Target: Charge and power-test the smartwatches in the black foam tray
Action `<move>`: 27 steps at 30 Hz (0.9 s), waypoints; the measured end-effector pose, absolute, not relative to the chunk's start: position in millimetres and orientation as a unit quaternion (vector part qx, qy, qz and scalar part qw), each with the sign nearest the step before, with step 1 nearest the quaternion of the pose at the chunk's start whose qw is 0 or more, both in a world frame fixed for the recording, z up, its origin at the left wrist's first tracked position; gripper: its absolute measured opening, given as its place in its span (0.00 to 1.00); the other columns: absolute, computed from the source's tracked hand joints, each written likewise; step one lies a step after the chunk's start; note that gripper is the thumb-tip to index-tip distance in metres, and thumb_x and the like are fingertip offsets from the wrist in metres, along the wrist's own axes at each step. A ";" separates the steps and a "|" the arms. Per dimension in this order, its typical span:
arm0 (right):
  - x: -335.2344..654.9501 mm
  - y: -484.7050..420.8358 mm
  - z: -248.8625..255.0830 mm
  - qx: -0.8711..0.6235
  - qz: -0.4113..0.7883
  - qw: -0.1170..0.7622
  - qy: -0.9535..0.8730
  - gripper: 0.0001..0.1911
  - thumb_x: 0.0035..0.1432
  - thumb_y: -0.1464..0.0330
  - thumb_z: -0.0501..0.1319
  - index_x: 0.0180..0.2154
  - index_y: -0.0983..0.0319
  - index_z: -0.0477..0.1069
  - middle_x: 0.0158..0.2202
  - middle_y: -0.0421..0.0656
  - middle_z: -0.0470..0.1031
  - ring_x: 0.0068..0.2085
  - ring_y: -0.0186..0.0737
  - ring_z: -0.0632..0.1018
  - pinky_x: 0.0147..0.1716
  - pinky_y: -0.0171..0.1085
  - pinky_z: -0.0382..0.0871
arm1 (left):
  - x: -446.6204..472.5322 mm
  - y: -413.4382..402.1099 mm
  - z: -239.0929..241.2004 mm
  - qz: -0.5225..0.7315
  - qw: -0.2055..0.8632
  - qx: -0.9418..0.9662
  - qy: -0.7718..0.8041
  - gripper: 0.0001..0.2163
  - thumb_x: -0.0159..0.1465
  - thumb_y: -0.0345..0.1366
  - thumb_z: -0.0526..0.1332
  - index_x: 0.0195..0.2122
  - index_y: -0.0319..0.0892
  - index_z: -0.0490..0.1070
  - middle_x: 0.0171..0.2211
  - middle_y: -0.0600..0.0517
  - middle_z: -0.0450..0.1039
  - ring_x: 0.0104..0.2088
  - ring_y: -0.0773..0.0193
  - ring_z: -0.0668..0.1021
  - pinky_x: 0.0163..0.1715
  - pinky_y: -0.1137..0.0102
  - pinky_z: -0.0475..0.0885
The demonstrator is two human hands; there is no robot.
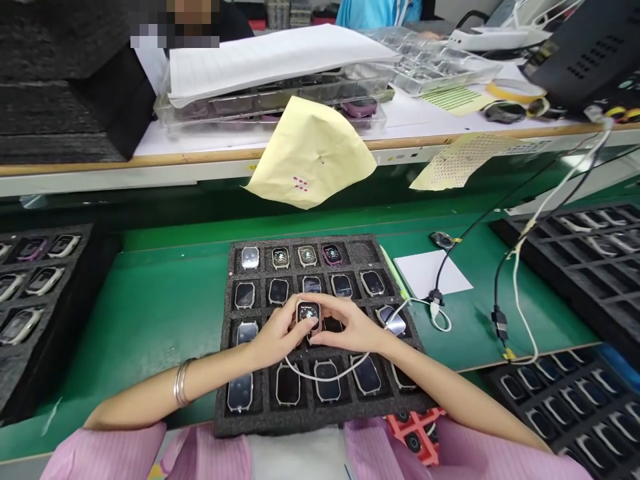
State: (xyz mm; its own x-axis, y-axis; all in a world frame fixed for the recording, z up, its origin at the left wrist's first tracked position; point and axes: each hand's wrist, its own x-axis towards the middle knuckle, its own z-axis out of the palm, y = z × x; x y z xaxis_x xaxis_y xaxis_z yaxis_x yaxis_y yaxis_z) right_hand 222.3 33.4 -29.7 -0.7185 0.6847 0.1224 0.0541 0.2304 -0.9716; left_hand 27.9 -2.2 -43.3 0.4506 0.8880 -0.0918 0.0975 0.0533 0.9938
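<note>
A smartwatch case without straps (308,311), its screen lit, is held between my two hands above a black foam tray (265,420). My left hand (274,338) grips its left side, with the thumb lying on the screen. My right hand (350,325) is curved round the right side, fingertips at the top edge and thumb near the lower corner. A white cable (325,379) loops below the hands, passes the right wrist and reaches a plug (434,308). Its other end is hidden behind the left fingers. Several more watch cases (327,380) lie in the tray's compartments.
Further foam trays of watches stand at left (75,313) and right (575,413). A white pad (433,273) and black cables (495,293) lie right of the tray. Yellow paper (313,153) hangs from the shelf edge, below plastic boxes (220,110). Other people are behind.
</note>
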 end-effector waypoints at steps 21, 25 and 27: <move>403.5 75.4 -13.6 -0.566 0.089 0.257 -0.778 0.23 0.60 0.56 0.60 0.49 0.66 0.71 0.42 0.56 0.72 0.45 0.59 0.73 0.47 0.58 0.67 | 36.0 -4.8 -35.9 0.278 0.717 0.524 0.365 0.17 0.64 0.43 0.61 0.49 0.44 0.59 0.33 0.56 0.66 0.25 0.72 0.69 0.19 0.78 0.68; 415.6 69.1 -22.6 -0.567 0.088 0.206 -0.793 0.23 0.59 0.56 0.60 0.50 0.64 0.72 0.50 0.60 0.69 0.52 0.63 0.70 0.51 0.60 0.63 | 48.5 -0.8 -29.7 0.242 0.753 0.496 0.359 0.16 0.62 0.44 0.62 0.45 0.43 0.59 0.26 0.60 0.64 0.17 0.76 0.63 0.14 0.79 0.65; 403.1 65.0 -19.2 -0.555 0.088 0.200 -0.803 0.20 0.61 0.58 0.58 0.52 0.60 0.72 0.58 0.57 0.63 0.58 0.61 0.65 0.57 0.55 0.58 | 57.6 3.3 -28.4 0.224 0.767 0.484 0.356 0.15 0.61 0.43 0.62 0.42 0.42 0.60 0.26 0.58 0.67 0.16 0.77 0.64 0.16 0.78 0.69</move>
State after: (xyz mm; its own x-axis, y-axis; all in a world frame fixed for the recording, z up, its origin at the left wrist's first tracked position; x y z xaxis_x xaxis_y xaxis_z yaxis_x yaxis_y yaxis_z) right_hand 403.1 65.0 -19.2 -0.3047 0.9259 0.2233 0.8554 0.3691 -0.3634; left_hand 57.6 3.3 -28.4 0.6466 0.6885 -0.3284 0.0004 0.4303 0.9027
